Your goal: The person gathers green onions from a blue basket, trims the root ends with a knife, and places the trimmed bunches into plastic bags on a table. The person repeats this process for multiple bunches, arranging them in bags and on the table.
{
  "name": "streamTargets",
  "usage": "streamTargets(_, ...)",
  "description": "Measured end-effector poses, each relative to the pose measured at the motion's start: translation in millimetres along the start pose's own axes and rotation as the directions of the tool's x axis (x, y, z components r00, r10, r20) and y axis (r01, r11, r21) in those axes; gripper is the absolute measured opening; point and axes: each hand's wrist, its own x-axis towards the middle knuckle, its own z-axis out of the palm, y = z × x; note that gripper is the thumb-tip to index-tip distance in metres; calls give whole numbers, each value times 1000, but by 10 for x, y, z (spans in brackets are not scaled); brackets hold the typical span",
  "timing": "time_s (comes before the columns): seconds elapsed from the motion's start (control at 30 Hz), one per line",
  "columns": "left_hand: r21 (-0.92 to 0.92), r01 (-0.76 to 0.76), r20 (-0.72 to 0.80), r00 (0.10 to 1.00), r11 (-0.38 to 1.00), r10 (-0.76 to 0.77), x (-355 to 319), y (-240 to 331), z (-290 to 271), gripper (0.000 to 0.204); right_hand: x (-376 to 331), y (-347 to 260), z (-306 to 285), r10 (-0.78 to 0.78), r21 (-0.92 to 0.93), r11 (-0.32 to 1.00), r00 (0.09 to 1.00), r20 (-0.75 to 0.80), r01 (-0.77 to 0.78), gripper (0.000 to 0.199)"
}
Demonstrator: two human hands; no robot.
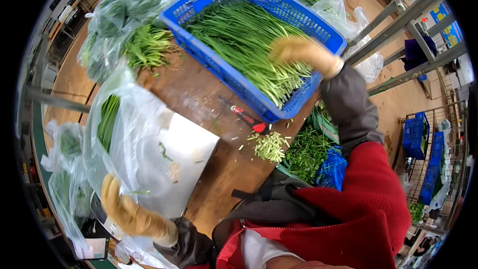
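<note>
Wooden worktable [199,89] seen from above, wet patch and cut green bits scattered on it; concrete-looking floor and metal racking [413,25] at right, blue crates [423,159] stacked on a wire rack further back.

Right hand [303,52], yellowish glove: fingers curled down onto the greens, tips buried in the stalks, so a closed grasp can't be confirmed. Contact is w/ long thin green stalks [244,40] (chive-type) laid lengthwise in a blue plastic basket [234,82], pale cut ends twd the near-right corner. Grey sleeve [348,104] runs back to a red garment [368,204].

Left hand [132,214], same glove type: fingers closed around the lower edge of a clear plastic bag [129,124]; bag is pinched and held up. A bundle of the same greens [107,119] is seen inside the bag, upright-ish, twd its left side. Bag sits over/against a white flat scale platform [189,154] at the table's near-left edge; scale display [92,246] is partly visible below the hand.

Around: red-handled cutter [246,117] lies on the table just beside the basket's near wall. Small heap of trimmed stem ends [271,147] near the table edge. Loose bunch of greens [147,45] left of the basket, touching a pile of filled clear bags [124,10]. More bagged greens [64,144] at far left. Leafy waste [308,152] in a bag below the table edge, beside blue plastic [331,169].
</note>
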Motion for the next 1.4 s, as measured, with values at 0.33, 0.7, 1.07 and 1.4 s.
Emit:
streamTargets(0.33,-469,102,506,845,877,172,405,657,2910,19,583,1938,-933,640,-514,311,576,-508,-799,51)
streamTargets(0.7,-226,573,938,347,788,17,195,1098,4430,23,-99,2070,-1533,757,-643,130,495,-427,-754,48)
streamTargets(1.07,-14,324,998,63,946,-6,-131,1082,4819,34,12,2004,-943,826,-719,73,445,-345,-691,117)
streamTargets(1.4,-24,292,999,53,956,9,-289,912,4873,31,177,2016,-1244,943,-543,115,263,-203,-832,66)
